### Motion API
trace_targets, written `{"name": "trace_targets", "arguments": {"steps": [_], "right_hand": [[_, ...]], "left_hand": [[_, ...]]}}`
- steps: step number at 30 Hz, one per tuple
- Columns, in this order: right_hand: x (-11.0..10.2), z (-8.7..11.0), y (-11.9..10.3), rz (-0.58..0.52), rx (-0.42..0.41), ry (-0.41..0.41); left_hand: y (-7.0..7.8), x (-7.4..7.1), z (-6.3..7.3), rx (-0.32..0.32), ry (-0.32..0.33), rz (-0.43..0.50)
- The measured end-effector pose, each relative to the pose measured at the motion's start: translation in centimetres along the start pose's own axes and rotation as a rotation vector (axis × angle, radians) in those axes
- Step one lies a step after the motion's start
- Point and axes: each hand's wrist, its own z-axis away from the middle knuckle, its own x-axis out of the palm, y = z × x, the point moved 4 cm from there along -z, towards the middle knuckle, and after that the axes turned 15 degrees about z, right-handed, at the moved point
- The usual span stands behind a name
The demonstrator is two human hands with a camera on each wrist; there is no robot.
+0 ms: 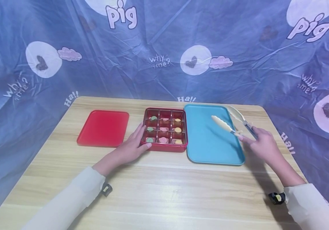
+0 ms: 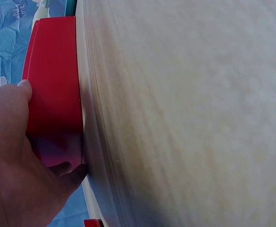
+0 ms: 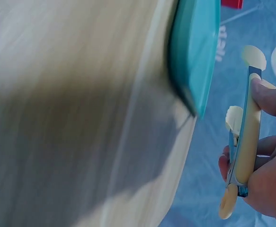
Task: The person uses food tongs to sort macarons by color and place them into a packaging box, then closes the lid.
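Observation:
A red box (image 1: 164, 147) with a divided insert stands mid-table. Its compartments hold small round biscuit-like pieces: green ones (image 1: 150, 140) on the left, pink (image 1: 163, 140) in the middle, yellow (image 1: 177, 130) on the right. My left hand (image 1: 130, 146) rests against the box's left side, fingers extended along it and thumb at the front corner. In the left wrist view the thumb touches the box's red wall (image 2: 55, 75). My right hand (image 1: 263, 144) grips kitchen tongs (image 3: 249, 137) with cream tips and handles. Their jaws are spread above the blue tray's right side, with nothing between them.
To the right of the box lies a blue tray (image 1: 213, 140), close against it. A flat red tray or lid (image 1: 104, 127) is at the left. Everything lies on a wooden table (image 1: 158, 188), with a blue printed cloth (image 1: 141, 48) hanging behind.

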Motion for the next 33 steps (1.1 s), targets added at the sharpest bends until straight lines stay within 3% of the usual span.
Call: {"name": "trace_targets", "arguments": {"steps": [13,19,33], "right_hand": [[0.1,0.9,6.3,0.117,0.111,-0.011],[0.2,0.9,7.3,0.151,0.139,-0.021],[0.8,0.6,8.3,0.168,0.094,0.012]], "left_hand": [[-0.1,0.1,0.0,-0.009,-0.004,-0.005],[0.1,0.0,-0.1,0.003,-0.001,-0.005],[0.1,0.0,0.1,-0.001,0.0,0.006]]}}
